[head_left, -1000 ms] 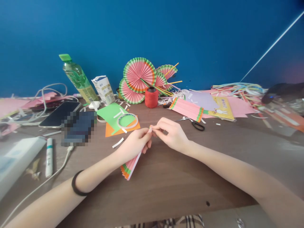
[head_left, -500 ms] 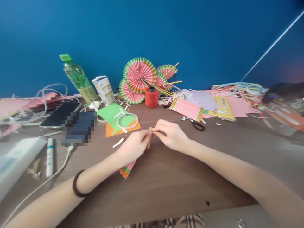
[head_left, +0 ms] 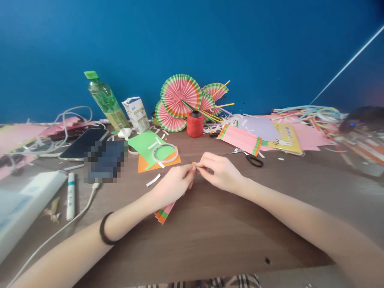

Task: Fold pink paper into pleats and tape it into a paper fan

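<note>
My left hand [head_left: 177, 182] is closed around a narrow, pleated strip of pink paper [head_left: 165, 211] with green and orange ends. One end of this folded paper sticks out below the palm, over the table. Its other, orange-tipped end peeks out at the fingertips. There my right hand [head_left: 220, 170] meets the left, thumb and forefinger pinched at that tip. Most of the strip is hidden by the left hand. Right of the hands lie black-handled scissors [head_left: 255, 161] and another pleated pink paper [head_left: 240, 138], spread flatter.
Finished round paper fans [head_left: 181, 96] lean at the wall behind a red thread spool [head_left: 195, 125]. A tape roll [head_left: 165, 160] rests on green paper [head_left: 144, 142]. To the left are a bottle [head_left: 108, 102], a drink carton [head_left: 136, 114], phones [head_left: 85, 144] and a marker [head_left: 71, 196].
The whole view has shifted slightly, so everything appears a little further right. Both hands keep nearly the same pose, pinching at the paper's tip.
</note>
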Demonstrator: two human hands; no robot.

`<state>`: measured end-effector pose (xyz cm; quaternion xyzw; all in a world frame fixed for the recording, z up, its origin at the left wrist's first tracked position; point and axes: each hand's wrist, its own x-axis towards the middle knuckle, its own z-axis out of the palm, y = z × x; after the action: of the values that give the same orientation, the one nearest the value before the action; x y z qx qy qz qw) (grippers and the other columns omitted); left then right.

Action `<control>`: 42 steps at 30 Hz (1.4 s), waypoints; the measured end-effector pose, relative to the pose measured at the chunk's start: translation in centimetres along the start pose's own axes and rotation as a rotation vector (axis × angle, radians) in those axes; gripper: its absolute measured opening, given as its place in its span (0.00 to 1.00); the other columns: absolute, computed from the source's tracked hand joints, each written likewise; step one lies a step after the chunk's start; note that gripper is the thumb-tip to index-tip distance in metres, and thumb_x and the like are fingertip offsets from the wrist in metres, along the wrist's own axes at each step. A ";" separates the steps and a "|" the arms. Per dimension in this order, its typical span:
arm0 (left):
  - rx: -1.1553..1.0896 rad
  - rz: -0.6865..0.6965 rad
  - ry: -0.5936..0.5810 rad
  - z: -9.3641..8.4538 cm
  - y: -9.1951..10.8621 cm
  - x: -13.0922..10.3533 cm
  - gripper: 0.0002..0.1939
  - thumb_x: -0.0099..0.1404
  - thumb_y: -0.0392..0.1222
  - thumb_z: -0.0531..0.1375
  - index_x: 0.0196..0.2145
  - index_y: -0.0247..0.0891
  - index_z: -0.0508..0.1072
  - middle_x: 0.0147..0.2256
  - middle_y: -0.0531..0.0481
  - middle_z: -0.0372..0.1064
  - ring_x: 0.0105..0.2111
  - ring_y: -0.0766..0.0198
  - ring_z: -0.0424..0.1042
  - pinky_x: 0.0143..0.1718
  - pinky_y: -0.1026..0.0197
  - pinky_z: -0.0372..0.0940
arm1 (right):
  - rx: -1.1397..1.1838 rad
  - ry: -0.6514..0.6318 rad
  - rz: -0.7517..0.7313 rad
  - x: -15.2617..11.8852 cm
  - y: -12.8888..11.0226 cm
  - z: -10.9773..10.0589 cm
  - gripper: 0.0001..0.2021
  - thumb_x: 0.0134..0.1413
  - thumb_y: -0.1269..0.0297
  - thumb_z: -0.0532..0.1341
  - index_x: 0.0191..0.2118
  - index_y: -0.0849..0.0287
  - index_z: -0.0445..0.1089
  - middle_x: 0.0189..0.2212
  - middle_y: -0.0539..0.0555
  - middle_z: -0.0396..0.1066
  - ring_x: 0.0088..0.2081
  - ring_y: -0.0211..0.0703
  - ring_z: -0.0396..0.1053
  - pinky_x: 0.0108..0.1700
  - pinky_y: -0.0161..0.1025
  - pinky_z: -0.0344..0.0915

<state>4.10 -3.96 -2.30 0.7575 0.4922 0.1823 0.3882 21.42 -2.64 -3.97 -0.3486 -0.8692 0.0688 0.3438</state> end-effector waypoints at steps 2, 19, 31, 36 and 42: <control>-0.026 -0.010 -0.011 0.0 0.0 0.0 0.18 0.65 0.49 0.44 0.22 0.38 0.58 0.17 0.57 0.58 0.14 0.70 0.58 0.20 0.66 0.55 | 0.014 0.000 0.008 0.0 0.0 0.1 0.11 0.58 0.69 0.50 0.29 0.61 0.67 0.26 0.54 0.66 0.28 0.38 0.64 0.31 0.35 0.60; -0.489 -0.158 -0.147 -0.6 -0.3 0.7 0.13 0.63 0.47 0.49 0.35 0.34 0.66 0.17 0.60 0.50 0.12 0.76 0.50 0.14 0.70 0.46 | 0.378 0.104 0.318 0.7 -0.1 -0.8 0.05 0.52 0.69 0.56 0.29 0.59 0.68 0.26 0.50 0.67 0.27 0.36 0.65 0.30 0.35 0.63; -0.644 -0.223 -0.160 -1.2 0.5 0.9 0.20 0.62 0.56 0.50 0.27 0.35 0.65 0.14 0.61 0.45 0.10 0.78 0.46 0.11 0.72 0.43 | 0.300 0.394 0.739 1.2 8.1 -3.9 0.08 0.49 0.62 0.54 0.26 0.59 0.65 0.16 0.49 0.64 0.22 0.39 0.65 0.27 0.38 0.61; -0.598 -0.216 -0.149 -1.1 0.4 1.0 0.21 0.62 0.58 0.50 0.26 0.36 0.65 0.14 0.61 0.45 0.09 0.78 0.47 0.10 0.72 0.43 | 0.059 0.389 0.689 0.4 9.9 -3.5 0.03 0.43 0.67 0.57 0.25 0.59 0.67 0.24 0.53 0.70 0.27 0.43 0.66 0.32 0.42 0.62; -0.585 -0.178 -0.137 -1.0 0.1 1.1 0.22 0.63 0.57 0.49 0.26 0.36 0.64 0.13 0.61 0.45 0.09 0.78 0.47 0.10 0.73 0.43 | -0.075 0.335 0.639 0.5 9.7 -3.1 0.06 0.47 0.66 0.56 0.26 0.59 0.68 0.26 0.54 0.71 0.30 0.44 0.66 0.36 0.44 0.62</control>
<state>4.01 -2.62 -1.71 0.5781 0.4561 0.2298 0.6364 28.59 4.51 -4.86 -0.6214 -0.6498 0.0827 0.4298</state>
